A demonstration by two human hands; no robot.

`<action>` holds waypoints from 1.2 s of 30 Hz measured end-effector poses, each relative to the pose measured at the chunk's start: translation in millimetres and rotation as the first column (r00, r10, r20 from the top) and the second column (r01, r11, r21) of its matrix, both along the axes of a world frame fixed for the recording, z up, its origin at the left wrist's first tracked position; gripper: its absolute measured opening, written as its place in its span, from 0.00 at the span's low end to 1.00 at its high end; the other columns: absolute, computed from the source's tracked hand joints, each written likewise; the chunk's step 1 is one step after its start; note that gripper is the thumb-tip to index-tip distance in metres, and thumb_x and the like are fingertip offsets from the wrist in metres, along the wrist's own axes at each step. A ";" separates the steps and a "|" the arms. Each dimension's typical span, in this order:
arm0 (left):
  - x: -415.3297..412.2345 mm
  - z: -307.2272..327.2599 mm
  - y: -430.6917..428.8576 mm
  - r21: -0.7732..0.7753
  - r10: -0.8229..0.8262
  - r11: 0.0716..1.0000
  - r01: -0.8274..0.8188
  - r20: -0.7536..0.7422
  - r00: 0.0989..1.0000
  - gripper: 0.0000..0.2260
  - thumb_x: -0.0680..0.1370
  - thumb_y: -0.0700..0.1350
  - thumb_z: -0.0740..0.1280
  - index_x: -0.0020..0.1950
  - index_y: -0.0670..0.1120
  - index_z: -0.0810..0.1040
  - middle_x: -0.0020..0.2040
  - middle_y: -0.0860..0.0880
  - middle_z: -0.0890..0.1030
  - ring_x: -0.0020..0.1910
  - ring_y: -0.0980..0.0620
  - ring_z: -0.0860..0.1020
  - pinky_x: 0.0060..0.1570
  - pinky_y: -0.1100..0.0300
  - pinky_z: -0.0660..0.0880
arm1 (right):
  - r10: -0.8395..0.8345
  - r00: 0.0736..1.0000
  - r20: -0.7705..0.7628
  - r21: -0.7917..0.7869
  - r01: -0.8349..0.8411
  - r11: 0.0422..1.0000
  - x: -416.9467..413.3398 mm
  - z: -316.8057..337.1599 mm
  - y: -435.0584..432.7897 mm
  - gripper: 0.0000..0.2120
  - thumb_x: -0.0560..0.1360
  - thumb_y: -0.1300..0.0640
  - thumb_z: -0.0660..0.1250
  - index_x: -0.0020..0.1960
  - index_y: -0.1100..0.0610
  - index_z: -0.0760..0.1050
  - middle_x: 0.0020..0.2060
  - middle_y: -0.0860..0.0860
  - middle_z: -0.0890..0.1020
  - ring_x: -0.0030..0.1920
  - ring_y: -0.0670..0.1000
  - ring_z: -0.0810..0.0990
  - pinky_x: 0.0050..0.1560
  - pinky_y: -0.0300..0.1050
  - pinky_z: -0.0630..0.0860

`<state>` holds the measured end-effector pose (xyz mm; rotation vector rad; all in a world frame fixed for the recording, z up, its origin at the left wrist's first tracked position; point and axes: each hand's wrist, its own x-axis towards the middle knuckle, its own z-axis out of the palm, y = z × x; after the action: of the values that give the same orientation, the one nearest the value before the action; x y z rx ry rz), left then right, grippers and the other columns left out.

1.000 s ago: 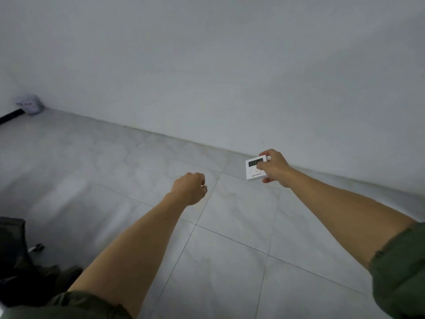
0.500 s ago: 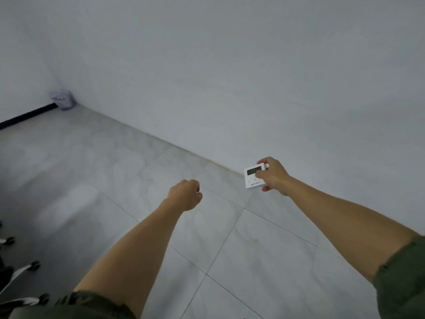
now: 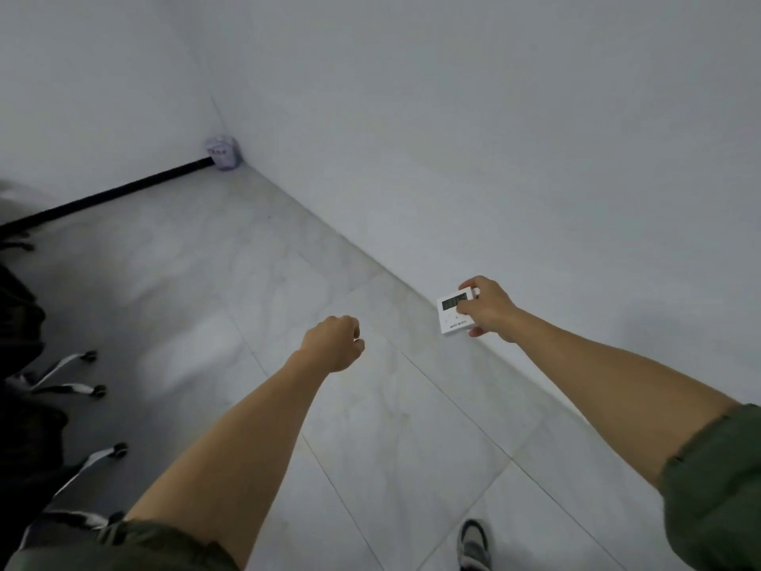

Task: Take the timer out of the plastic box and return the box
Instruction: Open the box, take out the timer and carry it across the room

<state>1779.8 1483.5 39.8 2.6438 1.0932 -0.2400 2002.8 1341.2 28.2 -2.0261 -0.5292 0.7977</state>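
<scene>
A small white timer [image 3: 452, 316] with a dark display is held out in front of me, above the tiled floor near the wall. My right hand [image 3: 488, 309] grips it by its right edge, thumb over the front. My left hand [image 3: 334, 340] is curled into a loose fist at mid-frame with nothing in it. No plastic box shows anywhere in the head view.
A white wall runs along the right, meeting another wall in a corner where a small pale purple container [image 3: 223, 152] stands. A black baseboard [image 3: 103, 196] follows the left wall. Office chair legs with castors [image 3: 88, 390] sit at the left. My shoe [image 3: 475, 544] is at the bottom.
The view has swung to the right: the corner container and baseboard moved toward mid-frame, and chair castors appeared at the left. Both hands keep the same pose, the timer still in my right hand.
</scene>
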 end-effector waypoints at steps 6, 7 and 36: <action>52.8 14.5 109.5 -0.019 0.210 0.978 -0.209 0.034 0.977 0.14 0.79 0.51 0.61 0.62 0.47 0.75 0.59 0.44 0.77 0.57 0.44 0.76 0.52 0.53 0.72 | 0.163 0.987 0.004 0.011 -0.163 0.987 78.8 17.8 155.8 0.17 0.75 0.66 0.65 0.62 0.55 0.70 0.57 0.57 0.77 0.52 0.57 0.80 0.31 0.48 0.80; 54.0 15.2 128.4 -0.017 0.241 0.970 -0.241 0.021 0.970 0.14 0.79 0.51 0.61 0.62 0.47 0.75 0.59 0.44 0.77 0.57 0.44 0.76 0.52 0.53 0.71 | 0.202 0.979 0.006 -0.001 -0.202 0.979 83.7 20.1 184.8 0.17 0.75 0.66 0.65 0.63 0.55 0.70 0.57 0.57 0.77 0.51 0.57 0.80 0.31 0.48 0.80; 127.5 2.5 796.6 0.016 0.487 0.873 -0.487 0.014 0.873 0.13 0.80 0.50 0.61 0.61 0.46 0.76 0.56 0.45 0.79 0.53 0.44 0.78 0.44 0.56 0.70 | 0.490 0.870 0.065 0.009 -0.491 0.871 163.9 4.4 911.9 0.15 0.75 0.64 0.64 0.60 0.54 0.71 0.55 0.57 0.78 0.48 0.56 0.81 0.33 0.49 0.81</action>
<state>1907.3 2280.1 42.3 2.2763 1.7142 -0.1111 2166.7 2253.1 32.6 -1.9162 -1.1149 1.0214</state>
